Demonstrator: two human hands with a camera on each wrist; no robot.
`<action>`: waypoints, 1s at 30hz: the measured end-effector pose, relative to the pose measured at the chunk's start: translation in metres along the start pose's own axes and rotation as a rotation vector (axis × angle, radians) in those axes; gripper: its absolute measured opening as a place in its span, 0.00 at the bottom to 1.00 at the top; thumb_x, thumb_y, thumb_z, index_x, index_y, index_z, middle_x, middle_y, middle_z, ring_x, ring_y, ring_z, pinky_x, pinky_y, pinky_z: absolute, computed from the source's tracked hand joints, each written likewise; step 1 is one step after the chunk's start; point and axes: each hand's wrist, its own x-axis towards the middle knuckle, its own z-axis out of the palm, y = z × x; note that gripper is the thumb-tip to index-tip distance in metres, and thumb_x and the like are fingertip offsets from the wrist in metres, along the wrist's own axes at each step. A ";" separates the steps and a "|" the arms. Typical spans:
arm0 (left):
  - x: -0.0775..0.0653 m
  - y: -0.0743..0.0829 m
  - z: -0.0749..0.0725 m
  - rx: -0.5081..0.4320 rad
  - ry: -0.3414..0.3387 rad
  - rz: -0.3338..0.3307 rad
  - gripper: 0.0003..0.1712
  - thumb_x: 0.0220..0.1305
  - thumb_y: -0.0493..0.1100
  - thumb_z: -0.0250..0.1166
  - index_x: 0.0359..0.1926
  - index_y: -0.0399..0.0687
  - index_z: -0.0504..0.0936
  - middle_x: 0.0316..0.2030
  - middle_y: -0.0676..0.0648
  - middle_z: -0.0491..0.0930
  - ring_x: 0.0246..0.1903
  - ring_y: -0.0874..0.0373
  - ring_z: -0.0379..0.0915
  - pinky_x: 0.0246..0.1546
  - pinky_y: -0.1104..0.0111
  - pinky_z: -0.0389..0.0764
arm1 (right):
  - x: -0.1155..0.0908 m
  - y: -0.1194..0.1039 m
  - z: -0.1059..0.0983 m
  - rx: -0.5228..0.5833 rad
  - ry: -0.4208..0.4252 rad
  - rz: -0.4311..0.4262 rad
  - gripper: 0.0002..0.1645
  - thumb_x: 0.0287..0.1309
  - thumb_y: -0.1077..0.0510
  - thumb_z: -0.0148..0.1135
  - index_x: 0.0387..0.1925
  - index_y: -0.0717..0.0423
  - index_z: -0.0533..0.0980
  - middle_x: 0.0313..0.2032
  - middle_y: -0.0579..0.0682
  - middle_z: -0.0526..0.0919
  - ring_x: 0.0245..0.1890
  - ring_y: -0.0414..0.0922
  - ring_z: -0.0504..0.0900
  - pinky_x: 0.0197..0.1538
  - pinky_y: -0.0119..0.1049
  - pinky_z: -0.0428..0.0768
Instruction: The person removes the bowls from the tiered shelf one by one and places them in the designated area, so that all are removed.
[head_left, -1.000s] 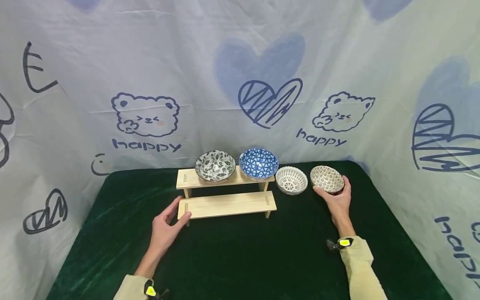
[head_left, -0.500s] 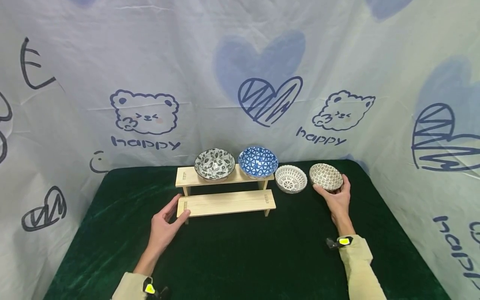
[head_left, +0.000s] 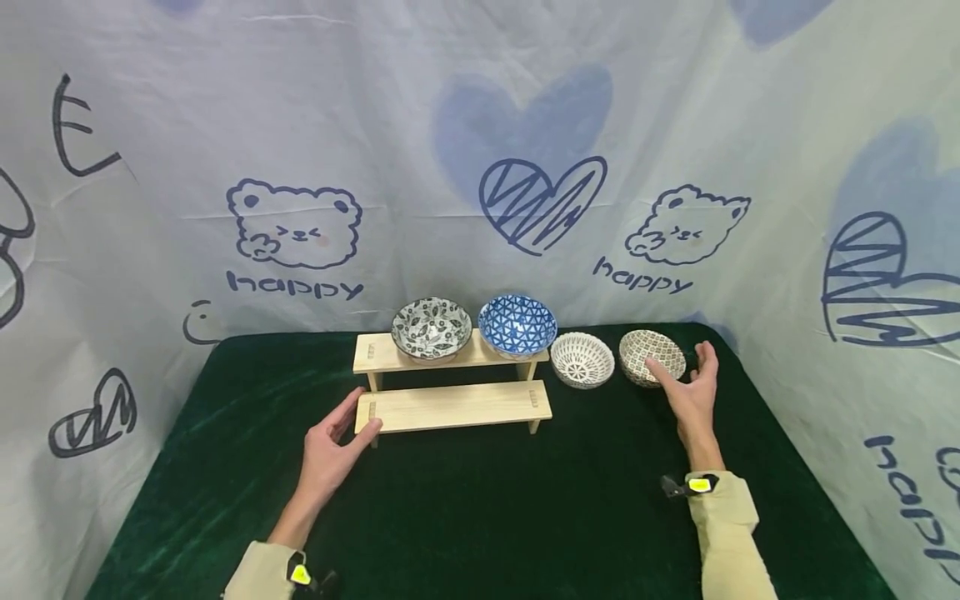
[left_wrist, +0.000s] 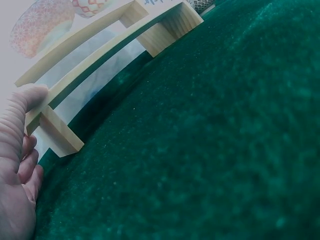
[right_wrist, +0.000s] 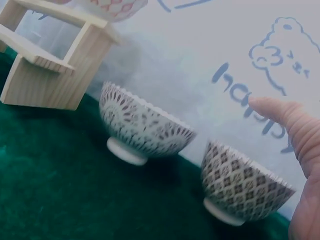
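A two-tier wooden display stand point(head_left: 453, 408) stands on the green cloth, with my left hand point(head_left: 330, 454) gripping the left end of its lower step. In the left wrist view, the thumb point(left_wrist: 35, 94) lies over the board's end and the other fingers curl below it. At the right, a brown-patterned bowl point(head_left: 651, 358) sits upright on the cloth. My right hand point(head_left: 692, 400) is spread beside that bowl, its thumb in front of the rim in the head view. The right wrist view shows the thumb point(right_wrist: 280, 111) raised clear above the bowl.
On the upper step sit a black-and-white leaf-patterned bowl point(head_left: 431, 331) and a blue triangle-patterned bowl point(head_left: 517, 325). A white bowl with dark streaks point(head_left: 582, 361) rests between the stand and the brown-patterned bowl. Behind everything hangs a printed fabric wall point(head_left: 420, 192).
My right hand has let go of the brown-patterned bowl and shifted slightly right, its fingers spreading. The bowl now sits level instead of tipped. My left hand keeps its hold on the stand.
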 end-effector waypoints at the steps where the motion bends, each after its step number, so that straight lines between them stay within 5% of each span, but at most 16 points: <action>1: 0.000 0.000 0.000 0.003 -0.001 -0.001 0.38 0.67 0.49 0.74 0.74 0.48 0.73 0.72 0.45 0.73 0.71 0.48 0.69 0.62 0.87 0.64 | 0.000 -0.002 -0.001 -0.003 0.003 -0.010 0.64 0.58 0.48 0.78 0.84 0.48 0.46 0.83 0.49 0.51 0.82 0.43 0.48 0.83 0.41 0.46; 15: 0.002 -0.002 0.001 0.020 -0.011 -0.031 0.38 0.68 0.46 0.73 0.75 0.46 0.71 0.73 0.43 0.71 0.72 0.47 0.68 0.63 0.86 0.63 | -0.020 -0.037 0.017 0.048 -0.131 -0.056 0.55 0.65 0.50 0.73 0.83 0.48 0.52 0.83 0.48 0.50 0.83 0.51 0.48 0.83 0.47 0.48; 24: 0.002 0.000 0.000 0.006 -0.003 -0.005 0.37 0.68 0.49 0.74 0.74 0.48 0.73 0.72 0.45 0.73 0.71 0.49 0.70 0.72 0.57 0.69 | -0.036 -0.045 0.038 0.049 -0.238 -0.100 0.55 0.64 0.51 0.73 0.83 0.48 0.52 0.82 0.49 0.52 0.82 0.47 0.50 0.83 0.48 0.50; 30: 0.001 0.001 0.001 0.008 -0.007 -0.006 0.37 0.67 0.47 0.74 0.74 0.47 0.73 0.72 0.45 0.73 0.71 0.49 0.70 0.72 0.53 0.68 | -0.048 -0.049 0.051 0.058 -0.330 -0.140 0.57 0.63 0.55 0.73 0.83 0.52 0.49 0.81 0.51 0.56 0.82 0.48 0.50 0.83 0.49 0.50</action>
